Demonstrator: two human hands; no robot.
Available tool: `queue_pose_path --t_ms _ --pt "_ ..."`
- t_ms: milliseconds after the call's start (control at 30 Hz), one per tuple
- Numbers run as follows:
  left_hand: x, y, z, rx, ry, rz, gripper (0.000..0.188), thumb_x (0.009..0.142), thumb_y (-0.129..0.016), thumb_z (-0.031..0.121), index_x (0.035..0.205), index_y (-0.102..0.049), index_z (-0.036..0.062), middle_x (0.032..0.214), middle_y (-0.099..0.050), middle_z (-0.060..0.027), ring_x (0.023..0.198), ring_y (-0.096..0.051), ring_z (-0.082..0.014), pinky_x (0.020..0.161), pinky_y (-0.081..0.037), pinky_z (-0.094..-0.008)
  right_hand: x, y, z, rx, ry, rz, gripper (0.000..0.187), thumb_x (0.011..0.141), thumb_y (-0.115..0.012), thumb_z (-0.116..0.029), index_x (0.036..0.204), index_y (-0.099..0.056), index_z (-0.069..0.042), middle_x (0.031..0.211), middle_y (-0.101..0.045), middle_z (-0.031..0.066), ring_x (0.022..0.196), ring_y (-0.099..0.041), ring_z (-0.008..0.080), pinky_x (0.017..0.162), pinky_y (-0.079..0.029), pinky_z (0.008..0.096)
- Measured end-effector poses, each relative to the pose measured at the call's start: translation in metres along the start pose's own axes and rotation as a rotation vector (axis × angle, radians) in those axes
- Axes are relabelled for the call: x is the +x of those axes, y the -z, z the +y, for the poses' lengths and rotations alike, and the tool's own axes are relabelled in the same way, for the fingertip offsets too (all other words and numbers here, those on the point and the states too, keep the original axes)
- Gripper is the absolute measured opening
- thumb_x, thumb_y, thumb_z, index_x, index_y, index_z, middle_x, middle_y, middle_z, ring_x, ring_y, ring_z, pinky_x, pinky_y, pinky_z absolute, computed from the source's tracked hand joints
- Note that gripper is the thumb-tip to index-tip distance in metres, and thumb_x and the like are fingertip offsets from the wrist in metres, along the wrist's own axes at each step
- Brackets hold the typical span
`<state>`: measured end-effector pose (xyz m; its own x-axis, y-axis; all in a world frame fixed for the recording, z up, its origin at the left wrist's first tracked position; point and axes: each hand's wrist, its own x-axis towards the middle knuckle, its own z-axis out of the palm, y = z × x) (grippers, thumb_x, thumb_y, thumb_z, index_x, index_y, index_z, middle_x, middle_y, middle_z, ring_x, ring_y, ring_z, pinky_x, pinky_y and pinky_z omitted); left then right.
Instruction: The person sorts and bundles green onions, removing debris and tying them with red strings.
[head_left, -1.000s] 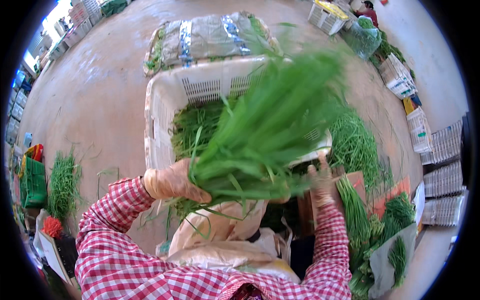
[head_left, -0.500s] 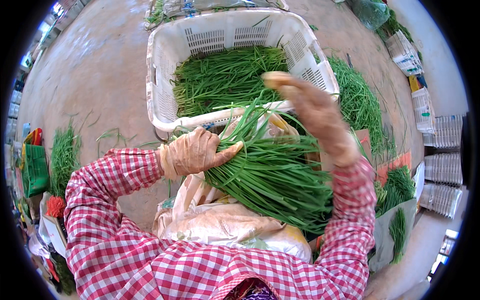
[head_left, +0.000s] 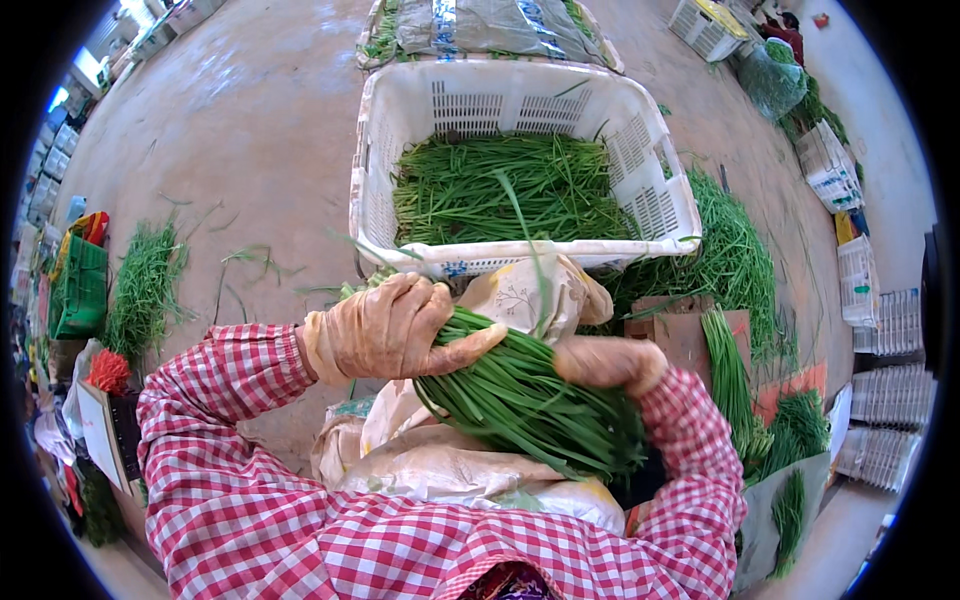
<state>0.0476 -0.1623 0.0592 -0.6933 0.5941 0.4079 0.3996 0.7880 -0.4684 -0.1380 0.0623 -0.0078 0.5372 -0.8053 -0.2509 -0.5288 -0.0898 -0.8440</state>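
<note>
My left hand (head_left: 385,325), in a thin tan glove, is closed around the pale stem end of a bunch of green garlic chives (head_left: 530,400). The leaves fan down to the right above my lap, which is covered by a stained whitish cloth sack (head_left: 430,455). My right hand (head_left: 612,364), also gloved and smeared by motion, is at the upper right side of the bunch, touching or very near the leaves; its fingers cannot be made out. A loose, blurred chive blade (head_left: 530,250) stands up between the hands and the white plastic crate (head_left: 375,170), where more chives lie.
A covered crate (head_left: 490,25) stands behind the white one. Loose chives (head_left: 740,260) are heaped on the floor at right, near a cardboard box (head_left: 675,330) with a chive bundle (head_left: 730,380). At left are a green basket (head_left: 80,290) and scattered greens (head_left: 145,280).
My right hand has come down and back from over the crate to the bunch. The bunch looks narrower and tidier in my left hand. The view has tilted, showing more beyond the crate.
</note>
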Motion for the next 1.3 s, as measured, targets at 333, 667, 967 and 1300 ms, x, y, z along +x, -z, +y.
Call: queue_pose_path --t_ms 333,667,967,1300 --pt "0.068 -0.065 -0.015 0.009 0.056 0.219 0.072 0.074 -0.067 0.018 0.136 -0.034 0.036 0.125 -0.043 -0.0048 0.13 -0.033 -0.0244 0.11 -0.02 -0.0505 -0.009 -0.099 -0.084 1.21 -0.175 0.918 0.07 0.062 -0.085 -0.017 0.122 -0.051 -0.002 0.105 -0.063 0.008 0.094 -0.06 0.0182 0.086 -0.048 0.0326" --pt "0.052 -0.087 0.052 -1.962 1.227 0.367 0.042 0.088 -0.062 0.02 0.122 -0.049 -0.003 0.113 -0.059 -0.0135 0.099 -0.06 -0.0196 0.084 -0.051 -0.0283 -0.027 -0.071 -0.007 1.916 -0.003 1.12 0.037 0.085 -0.064 -0.025 0.113 -0.058 -0.003 0.095 -0.065 0.0058 0.077 -0.065 0.015 0.066 -0.057 0.0287" --pt "0.065 -0.098 0.117 -2.885 1.08 -0.431 0.072 0.081 -0.067 0.047 0.132 -0.043 0.0025 0.126 -0.054 -0.0119 0.115 -0.052 -0.0224 0.099 -0.042 -0.0404 -0.02 -0.09 -0.026 1.843 -0.13 1.119 0.046 0.081 -0.07 -0.032 0.114 -0.056 -0.003 0.1 -0.065 0.0107 0.078 -0.067 0.0189 0.07 -0.058 0.0314" --pt "0.092 -0.107 0.125 -3.095 0.929 -0.117 0.053 0.082 -0.064 0.029 0.122 -0.05 -0.0024 0.111 -0.061 -0.0165 0.095 -0.062 -0.0267 0.088 -0.051 -0.0423 -0.004 -0.113 -0.041 1.501 -0.169 1.157 0.042 0.084 -0.069 -0.032 0.115 -0.054 -0.007 0.099 -0.061 0.0034 0.088 -0.06 0.0123 0.071 -0.052 0.0256"
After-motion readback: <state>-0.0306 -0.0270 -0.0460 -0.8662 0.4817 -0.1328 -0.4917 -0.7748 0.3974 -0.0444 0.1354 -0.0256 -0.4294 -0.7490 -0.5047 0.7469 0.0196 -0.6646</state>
